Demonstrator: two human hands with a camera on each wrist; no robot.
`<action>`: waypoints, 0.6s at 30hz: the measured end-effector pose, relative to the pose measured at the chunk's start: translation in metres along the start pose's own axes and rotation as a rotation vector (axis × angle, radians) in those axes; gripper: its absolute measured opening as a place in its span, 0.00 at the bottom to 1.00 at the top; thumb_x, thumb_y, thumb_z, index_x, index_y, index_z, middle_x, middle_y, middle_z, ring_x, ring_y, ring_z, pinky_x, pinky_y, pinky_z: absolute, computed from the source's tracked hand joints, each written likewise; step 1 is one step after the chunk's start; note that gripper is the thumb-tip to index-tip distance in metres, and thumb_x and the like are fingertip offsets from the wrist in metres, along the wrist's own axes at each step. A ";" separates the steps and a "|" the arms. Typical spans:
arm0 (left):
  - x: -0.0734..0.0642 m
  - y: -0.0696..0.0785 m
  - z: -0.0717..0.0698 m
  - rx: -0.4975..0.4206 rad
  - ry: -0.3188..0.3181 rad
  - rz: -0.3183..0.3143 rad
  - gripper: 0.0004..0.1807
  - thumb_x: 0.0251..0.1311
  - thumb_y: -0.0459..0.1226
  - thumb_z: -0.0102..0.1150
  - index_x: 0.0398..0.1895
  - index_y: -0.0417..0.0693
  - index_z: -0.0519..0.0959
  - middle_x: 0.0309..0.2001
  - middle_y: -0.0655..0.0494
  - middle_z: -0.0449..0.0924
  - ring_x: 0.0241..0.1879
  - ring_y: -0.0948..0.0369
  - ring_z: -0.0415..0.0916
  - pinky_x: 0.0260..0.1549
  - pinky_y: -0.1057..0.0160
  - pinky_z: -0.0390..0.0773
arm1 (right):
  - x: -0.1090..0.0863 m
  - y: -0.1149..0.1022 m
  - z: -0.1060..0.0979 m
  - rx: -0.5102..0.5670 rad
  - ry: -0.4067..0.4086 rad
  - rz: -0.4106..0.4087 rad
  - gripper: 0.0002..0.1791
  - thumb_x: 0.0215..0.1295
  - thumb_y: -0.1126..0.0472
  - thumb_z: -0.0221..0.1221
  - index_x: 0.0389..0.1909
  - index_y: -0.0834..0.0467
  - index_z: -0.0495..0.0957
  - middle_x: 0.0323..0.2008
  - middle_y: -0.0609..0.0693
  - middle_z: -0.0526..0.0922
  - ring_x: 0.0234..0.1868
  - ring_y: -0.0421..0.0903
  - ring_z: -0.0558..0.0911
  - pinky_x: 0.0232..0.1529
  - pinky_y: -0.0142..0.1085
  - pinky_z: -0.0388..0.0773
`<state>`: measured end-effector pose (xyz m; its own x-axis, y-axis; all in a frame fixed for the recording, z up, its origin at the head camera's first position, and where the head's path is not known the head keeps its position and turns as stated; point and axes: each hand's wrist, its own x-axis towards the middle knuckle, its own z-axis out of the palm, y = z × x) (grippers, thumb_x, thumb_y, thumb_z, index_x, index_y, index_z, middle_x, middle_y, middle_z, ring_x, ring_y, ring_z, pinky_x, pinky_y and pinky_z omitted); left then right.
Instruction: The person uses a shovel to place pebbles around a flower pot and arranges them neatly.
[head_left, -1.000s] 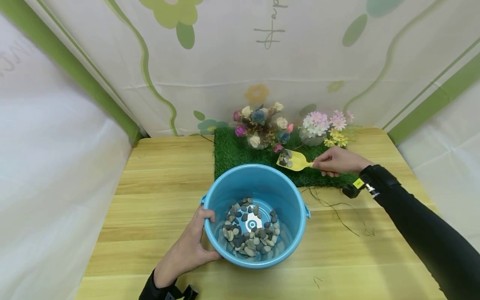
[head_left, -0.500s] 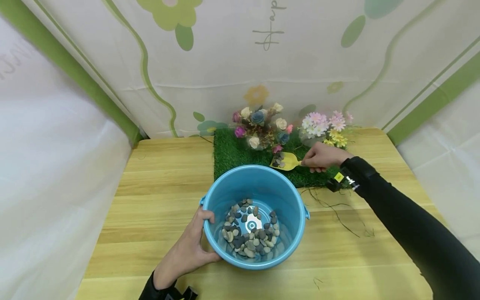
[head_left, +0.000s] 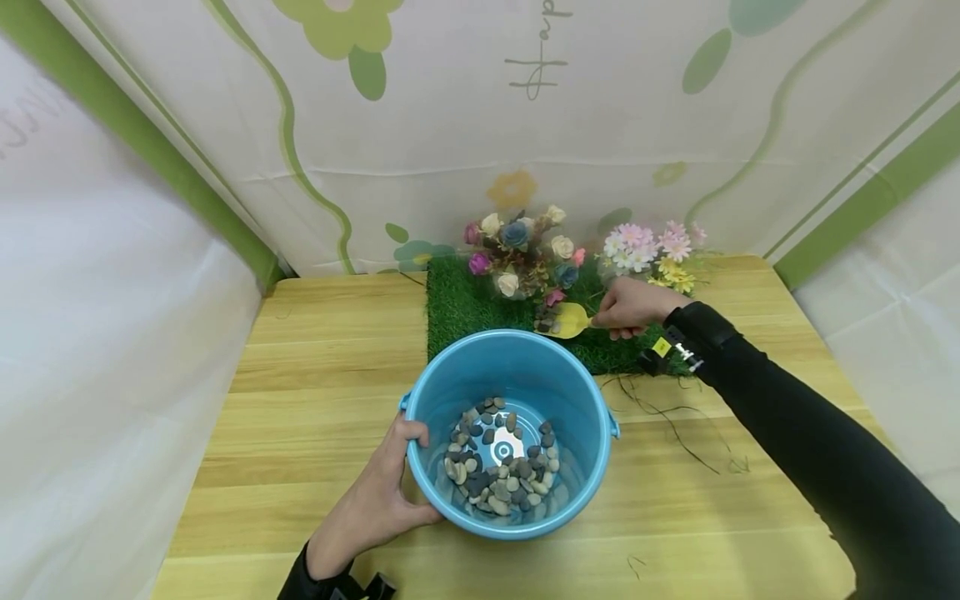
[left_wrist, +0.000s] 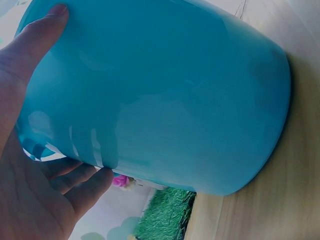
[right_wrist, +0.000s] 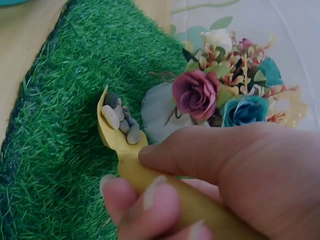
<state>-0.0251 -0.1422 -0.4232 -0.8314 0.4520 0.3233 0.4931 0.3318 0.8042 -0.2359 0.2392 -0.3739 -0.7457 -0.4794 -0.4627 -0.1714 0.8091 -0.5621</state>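
A blue bucket (head_left: 487,367) stands on the wooden table, with many grey and pale pebbles (head_left: 517,482) over its bottom. My left hand (head_left: 384,487) holds it on the left, a finger hooked over the rim. In the left wrist view the thumb lies along the outer wall of the bucket (left_wrist: 170,100). My right hand (head_left: 632,305) grips the handle of a small yellow shovel (head_left: 573,320) beyond the bucket, above the artificial turf. Several pebbles (right_wrist: 112,117) lie on its blade in the right wrist view, where fingers and thumb wrap the handle.
Green artificial turf (head_left: 465,308) covers the table's back middle. On it stand a rose bouquet (head_left: 525,250) and a pot of pink, white and yellow flowers (head_left: 637,250). Thin dark strands (head_left: 667,410) lie right of the bucket. A printed curtain (head_left: 450,125) hangs behind.
My right hand has moved left with the pebble-loaded shovel, over the turf toward the rose bouquet. The left hand and the bucket have stayed in place.
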 end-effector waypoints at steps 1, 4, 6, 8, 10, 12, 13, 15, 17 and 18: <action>0.000 0.000 0.000 0.000 0.000 0.002 0.39 0.36 0.47 0.75 0.45 0.51 0.56 0.68 0.53 0.49 0.64 0.47 0.53 0.51 0.45 0.68 | 0.000 -0.002 0.000 -0.007 0.002 -0.001 0.19 0.67 0.57 0.52 0.17 0.59 0.77 0.16 0.55 0.77 0.13 0.42 0.67 0.18 0.36 0.69; 0.000 -0.001 0.000 -0.002 0.001 0.004 0.39 0.36 0.47 0.75 0.45 0.51 0.56 0.68 0.53 0.49 0.63 0.46 0.53 0.51 0.45 0.68 | -0.003 -0.007 0.000 -0.020 0.007 -0.016 0.19 0.67 0.58 0.51 0.16 0.59 0.76 0.16 0.54 0.76 0.13 0.43 0.68 0.19 0.38 0.69; -0.001 -0.001 0.000 0.000 0.001 0.002 0.39 0.36 0.47 0.75 0.45 0.51 0.56 0.68 0.53 0.49 0.64 0.46 0.53 0.51 0.45 0.68 | -0.004 -0.011 0.000 -0.023 0.007 -0.020 0.19 0.67 0.58 0.51 0.15 0.59 0.74 0.15 0.53 0.75 0.13 0.44 0.67 0.19 0.39 0.69; -0.001 -0.001 0.000 0.002 0.000 -0.002 0.39 0.35 0.47 0.75 0.45 0.51 0.56 0.68 0.54 0.49 0.64 0.46 0.53 0.51 0.45 0.68 | -0.005 -0.015 0.000 -0.020 0.002 -0.027 0.19 0.68 0.60 0.50 0.15 0.60 0.73 0.14 0.53 0.74 0.14 0.44 0.66 0.19 0.39 0.67; 0.000 0.000 0.000 0.007 0.000 -0.003 0.40 0.35 0.47 0.75 0.45 0.50 0.56 0.68 0.54 0.49 0.63 0.47 0.53 0.51 0.45 0.68 | -0.006 -0.019 0.000 -0.019 0.000 -0.031 0.19 0.68 0.60 0.49 0.16 0.60 0.73 0.14 0.53 0.73 0.14 0.44 0.64 0.20 0.40 0.66; 0.001 0.005 -0.001 0.006 0.000 -0.008 0.40 0.34 0.46 0.76 0.44 0.50 0.56 0.68 0.54 0.49 0.63 0.47 0.53 0.50 0.44 0.69 | -0.007 -0.022 0.000 -0.021 -0.001 -0.033 0.18 0.68 0.61 0.49 0.17 0.60 0.73 0.15 0.53 0.72 0.15 0.44 0.63 0.20 0.40 0.65; 0.002 0.008 -0.002 0.001 0.001 -0.010 0.40 0.34 0.44 0.76 0.44 0.49 0.56 0.68 0.54 0.49 0.63 0.47 0.53 0.50 0.44 0.69 | -0.007 -0.023 -0.001 -0.025 0.001 -0.032 0.18 0.68 0.61 0.49 0.17 0.60 0.73 0.15 0.53 0.72 0.15 0.44 0.63 0.20 0.41 0.65; 0.004 0.017 -0.004 -0.004 0.001 -0.011 0.39 0.33 0.41 0.77 0.44 0.48 0.56 0.67 0.52 0.50 0.63 0.49 0.54 0.50 0.43 0.69 | -0.008 -0.024 -0.001 -0.042 0.008 -0.034 0.18 0.69 0.61 0.48 0.19 0.60 0.75 0.15 0.53 0.72 0.15 0.44 0.63 0.21 0.41 0.65; 0.006 0.024 -0.006 -0.014 0.002 -0.013 0.39 0.33 0.38 0.77 0.43 0.47 0.56 0.67 0.51 0.51 0.64 0.50 0.54 0.49 0.43 0.69 | -0.010 -0.025 -0.002 -0.059 0.015 -0.032 0.18 0.69 0.61 0.48 0.19 0.60 0.75 0.16 0.53 0.73 0.15 0.44 0.63 0.21 0.41 0.65; 0.006 0.026 -0.006 -0.018 0.002 -0.011 0.39 0.33 0.37 0.77 0.43 0.47 0.56 0.67 0.51 0.51 0.64 0.51 0.54 0.49 0.42 0.69 | -0.011 -0.026 -0.003 -0.066 0.019 -0.033 0.18 0.69 0.61 0.48 0.19 0.60 0.74 0.16 0.53 0.73 0.16 0.44 0.63 0.21 0.40 0.65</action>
<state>-0.0190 -0.1359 -0.3970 -0.8373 0.4465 0.3155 0.4792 0.3216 0.8166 -0.2254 0.2241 -0.3522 -0.7510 -0.5005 -0.4308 -0.2378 0.8136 -0.5306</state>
